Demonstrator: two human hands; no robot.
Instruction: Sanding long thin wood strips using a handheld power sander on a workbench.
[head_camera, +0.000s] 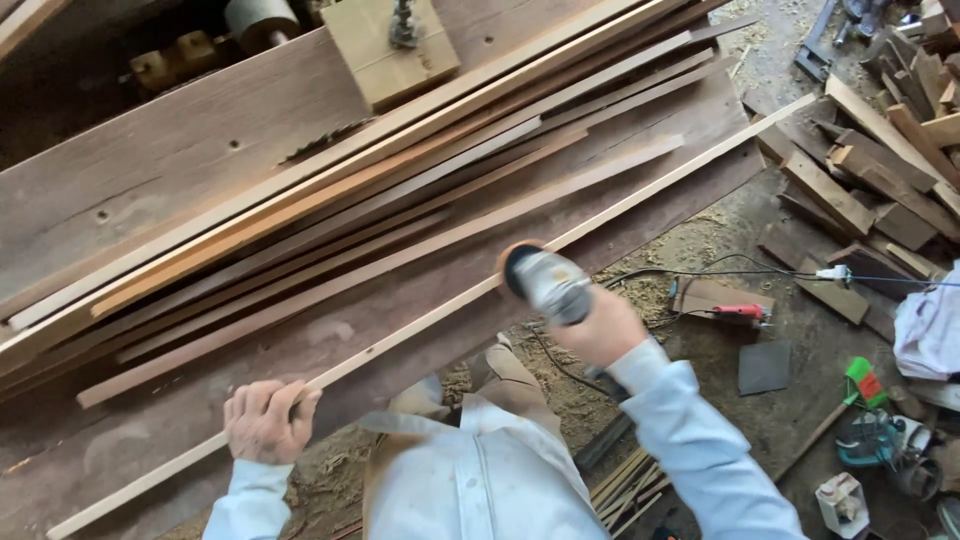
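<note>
Broad dark wooden bench (200, 150) across the far left, sloping from near left to far right, heaped with long thin strips (380, 190) lying side by side along its length

Sawdust-strewn floor (720, 240) to the right, with a pile of offcut blocks (870, 180) at the far right and small tools scattered near right

Pale square block (390, 45) standing on the bench at the far edge, a metal spindle rising from it

Long pale batten (400, 335) along the near edge of the bench, running from near left up to far right, lying on the dark board

Grey angle grinder (548, 285) set on the batten about halfway along, its disc end touching the wood, black cord trailing right over the floor

Right hand (600, 328) clamped around the grinder body, just near of the batten, pale blue sleeve behind it

Left hand (268, 420) at near left, fingers curled over the batten and pressing it down against the bench edge, closed on the wood

Red-handled tool (738, 312) on a board scrap right of the grinder
</note>
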